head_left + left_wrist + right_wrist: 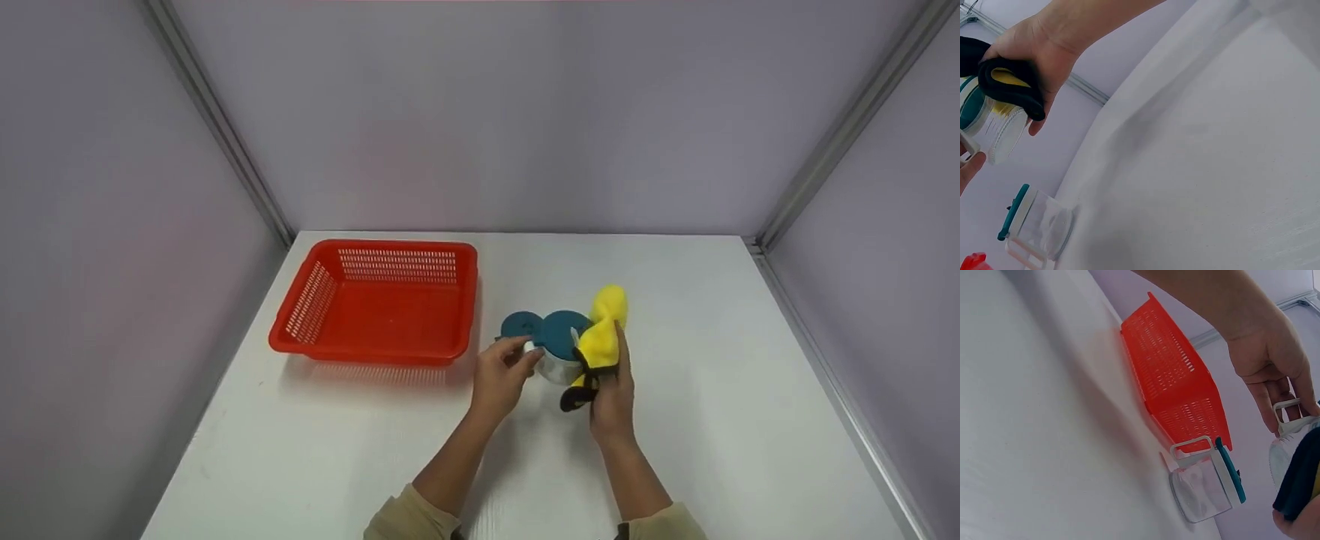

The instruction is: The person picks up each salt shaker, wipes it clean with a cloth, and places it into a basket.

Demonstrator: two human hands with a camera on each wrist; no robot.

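Nearest the camera, two beige sleeves (409, 517) are seen at the bottom edge of the head view, with both arms stretched out over the white table (712, 420).

The left hand (499, 382) is curled on the white handle of a clear cup (559, 367). The handle is pinched between the thumb and the fingers. The cup is held up off the table and is tipped on its side, as is shown in the wrist views. A teal lid (564, 328) is fixed on its top.

The right hand (611, 394) is closed round a yellow cloth (604, 330) with a black edge. The cloth is pressed against the right side of the held cup, and part of it sticks up past the fingers. Its black edge hangs down by the palm.

Just behind the held cup, a second clear cup (1204, 486) with a teal lid and a white handle is set on the table. In the head view only its lid (521, 325) can be made out, touching the lid of the first cup or very close to it.

Farther back and to the left, a red basket (289, 337) with slotted walls is placed on the table, near the second cup but apart from it.

Farthest away, pale grey walls (525, 112) are joined by metal strips at the corners.
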